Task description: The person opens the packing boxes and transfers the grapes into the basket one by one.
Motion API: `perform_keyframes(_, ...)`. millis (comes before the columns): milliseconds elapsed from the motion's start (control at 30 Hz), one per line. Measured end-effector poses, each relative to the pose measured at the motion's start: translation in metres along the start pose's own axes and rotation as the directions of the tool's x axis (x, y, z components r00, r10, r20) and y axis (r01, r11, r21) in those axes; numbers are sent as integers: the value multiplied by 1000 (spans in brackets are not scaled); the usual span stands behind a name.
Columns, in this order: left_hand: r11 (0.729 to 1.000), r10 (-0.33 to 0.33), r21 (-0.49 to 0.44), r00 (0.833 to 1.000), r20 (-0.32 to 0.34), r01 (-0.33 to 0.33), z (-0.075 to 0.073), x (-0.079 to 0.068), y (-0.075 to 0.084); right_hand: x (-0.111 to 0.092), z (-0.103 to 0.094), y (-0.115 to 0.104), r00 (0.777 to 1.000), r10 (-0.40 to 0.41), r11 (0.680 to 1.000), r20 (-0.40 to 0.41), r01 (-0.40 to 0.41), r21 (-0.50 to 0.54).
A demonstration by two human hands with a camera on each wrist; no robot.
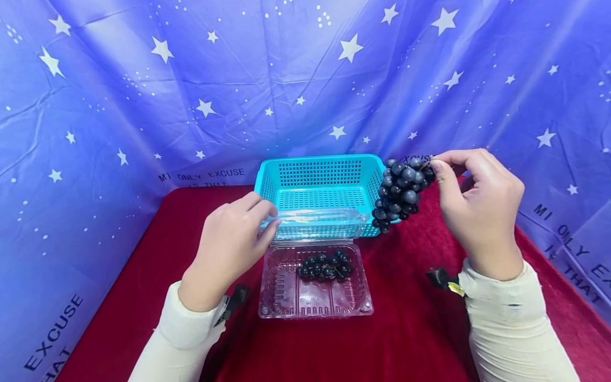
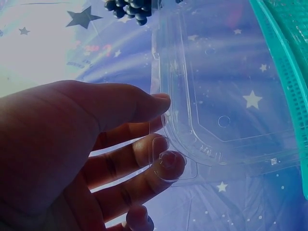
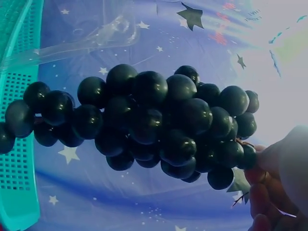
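My right hand [image 1: 482, 207] pinches the stem of a large bunch of dark grapes [image 1: 401, 191], which hangs down beside the right end of the turquoise basket [image 1: 320, 164]. In the right wrist view the bunch [image 3: 154, 120] stretches across most of the frame from the fingertips. With thumb and fingers, my left hand [image 1: 234, 244] holds the edge of the clear plastic lid [image 1: 320, 223], raised in front of the basket. The left wrist view shows the fingers around the lid's corner [image 2: 173, 139]. A smaller bunch of dark grapes [image 1: 324, 266] lies in the clear container's base [image 1: 310, 310].
Red cloth [image 1: 406, 329] covers the table. The basket stands at the back, just behind the container, and its lid overlaps the basket's front wall in the head view. A blue curtain [image 1: 286, 69] with white stars hangs behind and along both sides.
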State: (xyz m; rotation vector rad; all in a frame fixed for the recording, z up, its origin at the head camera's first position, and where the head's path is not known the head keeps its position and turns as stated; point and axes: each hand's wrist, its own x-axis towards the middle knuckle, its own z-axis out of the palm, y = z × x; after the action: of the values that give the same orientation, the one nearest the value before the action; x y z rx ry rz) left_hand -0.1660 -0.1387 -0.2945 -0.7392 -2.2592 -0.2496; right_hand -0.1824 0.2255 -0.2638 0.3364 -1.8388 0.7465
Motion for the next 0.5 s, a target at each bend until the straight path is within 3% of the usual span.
perform_keyframes(500, 1000, -1, -1, 1000, -11, 1, 0, 0, 0, -4, 15, 13, 995, 80, 997, -53, -80, 5)
